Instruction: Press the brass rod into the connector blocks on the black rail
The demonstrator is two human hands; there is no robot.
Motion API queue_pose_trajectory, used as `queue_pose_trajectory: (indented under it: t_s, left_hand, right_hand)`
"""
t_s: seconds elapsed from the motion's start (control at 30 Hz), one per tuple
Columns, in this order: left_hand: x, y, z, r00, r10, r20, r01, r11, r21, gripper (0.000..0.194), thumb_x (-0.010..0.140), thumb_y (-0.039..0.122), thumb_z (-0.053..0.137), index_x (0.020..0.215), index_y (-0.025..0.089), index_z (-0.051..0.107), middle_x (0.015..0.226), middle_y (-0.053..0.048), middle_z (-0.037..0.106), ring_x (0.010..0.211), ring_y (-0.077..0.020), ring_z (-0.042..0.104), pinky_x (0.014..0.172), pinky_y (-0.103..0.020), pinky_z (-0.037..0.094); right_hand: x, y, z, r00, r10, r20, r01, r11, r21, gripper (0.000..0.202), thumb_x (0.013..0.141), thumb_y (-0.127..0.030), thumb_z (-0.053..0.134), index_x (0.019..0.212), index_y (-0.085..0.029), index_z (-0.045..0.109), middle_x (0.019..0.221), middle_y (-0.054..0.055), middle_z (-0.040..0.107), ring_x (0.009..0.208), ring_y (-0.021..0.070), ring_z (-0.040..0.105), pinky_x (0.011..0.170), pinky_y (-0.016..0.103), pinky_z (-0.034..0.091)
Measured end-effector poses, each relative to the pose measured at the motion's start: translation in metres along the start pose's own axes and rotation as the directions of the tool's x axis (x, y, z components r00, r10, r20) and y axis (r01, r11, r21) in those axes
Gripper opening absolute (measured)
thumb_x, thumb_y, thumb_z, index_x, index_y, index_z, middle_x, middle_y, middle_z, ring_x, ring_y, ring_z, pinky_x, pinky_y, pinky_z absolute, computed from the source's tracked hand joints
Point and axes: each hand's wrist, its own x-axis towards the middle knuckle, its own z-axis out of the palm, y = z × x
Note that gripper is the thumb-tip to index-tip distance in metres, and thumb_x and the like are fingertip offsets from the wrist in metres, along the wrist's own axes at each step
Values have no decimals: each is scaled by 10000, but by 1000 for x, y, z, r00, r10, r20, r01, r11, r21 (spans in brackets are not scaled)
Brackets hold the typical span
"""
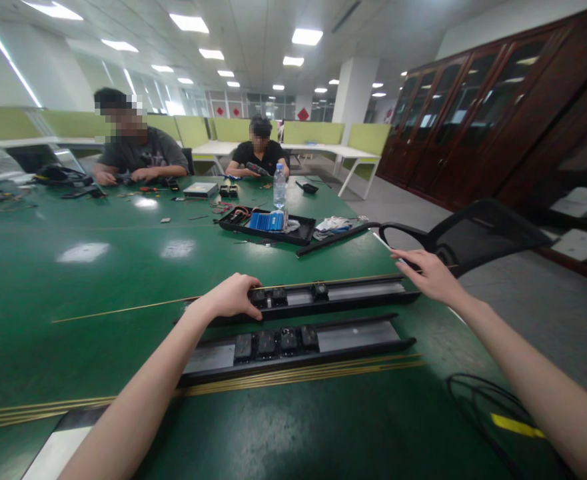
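In the head view, the left hand (236,295) grips across the far rail (353,306); the right hand (432,272) is at the thin brass rod (123,310) along it, whether pinching I cannot tell. Light, even support should keep that rod straight; three far blocks (320,291) show, four near blocks (266,343), two rails.
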Motion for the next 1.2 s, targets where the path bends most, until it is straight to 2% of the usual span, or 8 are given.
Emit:
queue_pose_trajectory:
  t_s: [0.2, 0.5, 0.7, 0.8, 1.07, 1.2]
  left_hand:
    - [1, -2, 0, 1000, 15, -5, -15, 1000, 1, 664, 550, 473, 852, 1128, 166, 740, 1025, -75, 776, 908, -255, 708, 760, -284, 507]
    - [0, -2, 0, 1000, 19, -12, -19, 1000, 15, 664, 553, 481, 847, 1131, 172, 739, 1022, -69, 779, 901, -258, 707, 739, -286, 498]
    - [0, -2, 0, 1000, 24, -12, -24, 999, 32, 661, 554, 493, 842, 1125, 175, 740, 1026, -67, 779, 919, -265, 707, 753, -292, 497]
    - [1, -3, 1, 1000, 24, -7, -24, 999, 31, 654, 559, 497, 839, 1118, 173, 738, 1014, -65, 780, 904, -258, 709, 733, -285, 495]
    - [1, -2, 0, 1000, 11, -5, -11, 1000, 23, 677, 552, 498, 839, 1138, 176, 734, 1022, -67, 779, 902, -259, 710, 739, -288, 502]
    - [1, -1, 0, 1000, 16, -5, -16, 1000, 20, 665, 554, 494, 842, 1127, 174, 736, 1027, -70, 778, 910, -256, 711, 739, -279, 504]
  right_hand:
    - [20, -36, -4, 990, -136, -24, 137, 990, 33, 399, 980, -381, 500, 1318, -227, 645, 1223, 96, 713, 1122, 278, 637, 1002, 479, 483]
    - [36, -87, 0, 960, -279, -15, 279, 956, 95, 382, 969, -317, 543, 1334, -255, 638, 1165, 77, 732, 1074, 259, 634, 957, 465, 502]
    - [44, -115, 1, 935, -355, -6, 353, 928, 123, 298, 938, -304, 610, 1209, -237, 715, 1089, 82, 745, 1030, 250, 642, 930, 443, 515]
    - [46, -124, 2, 922, -387, -3, 383, 914, 133, 264, 922, -301, 640, 1157, -232, 738, 1061, 79, 748, 1013, 245, 640, 919, 440, 520]
    - [47, -135, 17, 925, -379, 36, 373, 921, 115, 297, 908, -238, 640, 1186, -229, 741, 1030, 95, 741, 996, 234, 647, 888, 401, 520]
    - [47, -135, 28, 892, -445, 83, 444, 895, 38, 314, 910, -193, 618, 1198, -227, 739, 1015, 93, 743, 982, 230, 640, 891, 402, 504]
